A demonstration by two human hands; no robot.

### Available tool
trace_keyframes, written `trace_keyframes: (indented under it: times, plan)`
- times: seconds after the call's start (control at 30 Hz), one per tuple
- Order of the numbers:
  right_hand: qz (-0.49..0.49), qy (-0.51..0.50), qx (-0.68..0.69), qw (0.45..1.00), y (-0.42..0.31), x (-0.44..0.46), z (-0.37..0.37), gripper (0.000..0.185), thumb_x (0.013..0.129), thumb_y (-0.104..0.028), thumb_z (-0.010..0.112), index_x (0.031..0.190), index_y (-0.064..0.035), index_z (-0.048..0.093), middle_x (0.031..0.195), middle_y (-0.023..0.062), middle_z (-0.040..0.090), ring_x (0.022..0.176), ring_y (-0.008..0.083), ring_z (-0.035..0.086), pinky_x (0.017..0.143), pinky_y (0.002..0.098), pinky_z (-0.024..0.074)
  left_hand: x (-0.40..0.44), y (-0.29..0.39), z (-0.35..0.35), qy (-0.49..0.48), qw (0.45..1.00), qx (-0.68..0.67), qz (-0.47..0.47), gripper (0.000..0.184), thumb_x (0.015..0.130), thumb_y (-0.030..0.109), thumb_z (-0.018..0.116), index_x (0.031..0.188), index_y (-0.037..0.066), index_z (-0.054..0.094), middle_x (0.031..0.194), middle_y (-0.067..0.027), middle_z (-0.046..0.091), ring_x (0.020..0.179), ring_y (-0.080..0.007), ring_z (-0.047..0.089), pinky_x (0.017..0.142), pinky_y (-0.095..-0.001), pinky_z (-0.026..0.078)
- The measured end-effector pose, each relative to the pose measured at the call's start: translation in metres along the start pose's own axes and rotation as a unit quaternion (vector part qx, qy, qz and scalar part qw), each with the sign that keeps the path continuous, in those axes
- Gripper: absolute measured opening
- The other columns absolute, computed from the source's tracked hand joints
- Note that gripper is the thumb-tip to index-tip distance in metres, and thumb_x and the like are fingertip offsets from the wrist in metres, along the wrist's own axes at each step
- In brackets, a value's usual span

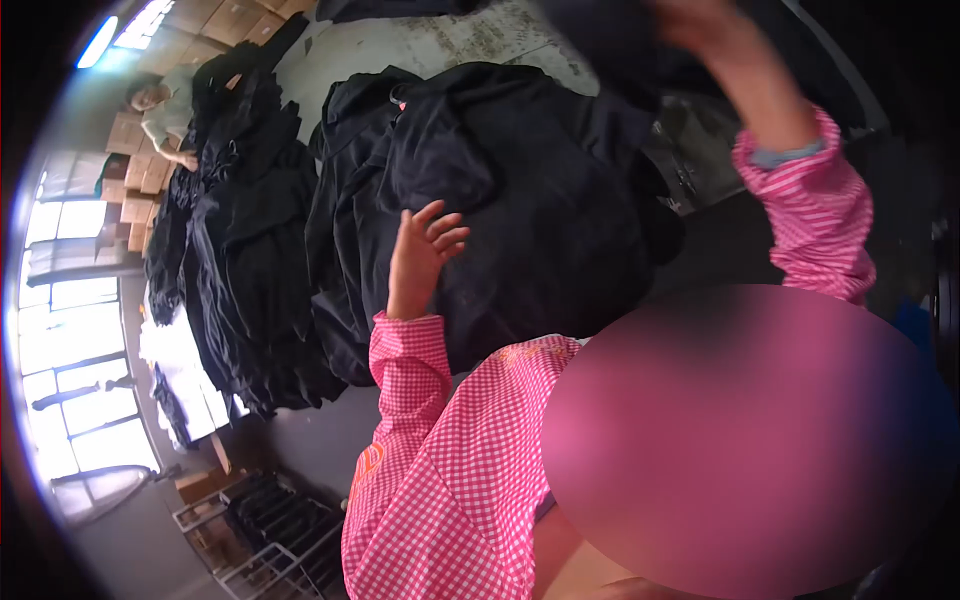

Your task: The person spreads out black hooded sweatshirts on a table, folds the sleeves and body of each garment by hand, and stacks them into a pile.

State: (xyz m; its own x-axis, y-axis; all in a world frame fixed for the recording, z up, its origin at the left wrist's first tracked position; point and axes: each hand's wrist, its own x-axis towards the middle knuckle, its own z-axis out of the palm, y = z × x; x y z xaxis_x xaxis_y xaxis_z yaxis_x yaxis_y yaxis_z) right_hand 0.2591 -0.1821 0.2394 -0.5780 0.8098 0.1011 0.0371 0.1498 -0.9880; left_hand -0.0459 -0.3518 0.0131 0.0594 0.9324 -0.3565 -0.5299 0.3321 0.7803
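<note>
A large black hooded garment [540, 250] lies spread over a pile of dark clothing in the middle of the view. Just above its front, near the hood [440, 165], my left hand [428, 250] is open, with its fingers apart and nothing in them. My right hand [705, 35] is raised at the top right, smeared by motion. Dark cloth [615, 50] is beside its fingers; whether they grip it cannot be made out. Both my arms have pink checked or striped sleeves.
Another heap of black garments [250, 240] lies to the left, with a person [165, 115] beside it. Cardboard boxes [140, 170] are stacked behind. A metal rack [265, 545] stands at the lower left. Clear plastic [695, 160] lies right of the garment. A blurred oval hides the lower right.
</note>
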Motion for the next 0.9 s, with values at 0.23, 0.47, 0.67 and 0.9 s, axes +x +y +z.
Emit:
trace_keyframes:
  times: [0.23,0.47,0.67,0.9]
  plan:
    - [0.091,-0.089,0.003,0.992,0.064,-0.004,0.036,0.046,0.089,-0.040,0.057,0.115,-0.0020,0.055,0.100,0.0123,0.063,0.069,0.0142,0.063,0.050,0.0182,0.0458,0.038,-0.036,-0.052,-0.041,0.967,-0.250,0.005,0.056,0.092,0.046,0.048,0.126,0.002,0.049,0.119,-0.0171,0.058,0.101,-0.0315,0.060,0.086,-0.0356,0.049]
    - [0.084,0.097,-0.458,0.880,0.294,-0.093,-0.076,0.041,0.079,-0.013,0.061,0.117,-0.0021,0.051,0.096,0.0074,0.062,0.078,0.0224,0.061,0.068,0.0319,0.0490,0.062,-0.049,-0.054,0.104,0.987,-0.105,-0.057,0.052,0.088,0.034,0.059,0.126,0.000,0.048,0.117,-0.0147,0.059,0.099,-0.0291,0.060,0.085,-0.0336,0.049]
    - [-0.002,0.219,-0.561,0.798,0.325,-0.111,-0.009,0.036,0.078,-0.007,0.058,0.113,-0.0039,0.053,0.095,0.0075,0.062,0.087,0.0273,0.060,0.073,0.0339,0.0479,0.036,-0.027,-0.093,0.200,0.930,0.304,0.048,0.042,0.084,0.021,0.063,0.117,-0.003,0.052,0.099,-0.0101,0.063,0.085,-0.0232,0.062,0.073,-0.0297,0.051]
    - [0.001,0.282,-0.414,0.865,0.349,-0.098,-0.015,0.029,0.077,-0.003,0.055,0.106,-0.0069,0.053,0.096,0.0069,0.061,0.085,0.0285,0.060,0.072,0.0348,0.0482,0.043,0.011,-0.110,0.213,0.854,0.469,0.070,0.030,0.083,0.020,0.061,0.105,0.000,0.056,0.084,-0.0100,0.064,0.073,-0.0224,0.061,0.065,-0.0306,0.049]
